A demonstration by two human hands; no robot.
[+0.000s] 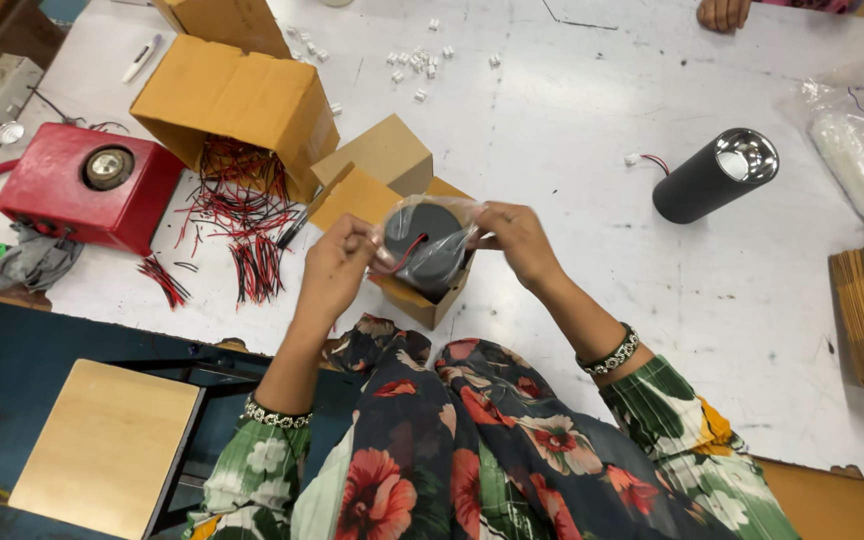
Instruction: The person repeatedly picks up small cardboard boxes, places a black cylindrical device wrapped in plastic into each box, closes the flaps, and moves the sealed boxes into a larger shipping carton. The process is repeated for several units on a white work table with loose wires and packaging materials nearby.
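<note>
Gripping bagged lamp (430, 240) above carton (422, 292)

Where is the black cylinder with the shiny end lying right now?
In the head view, the black cylinder lies on its side on the white table, to the person's right, between the right hand and a clear plastic bag.

Black cylindrical lamp (430, 243) in clear plastic bag, over open small carton (422, 290).
</note>
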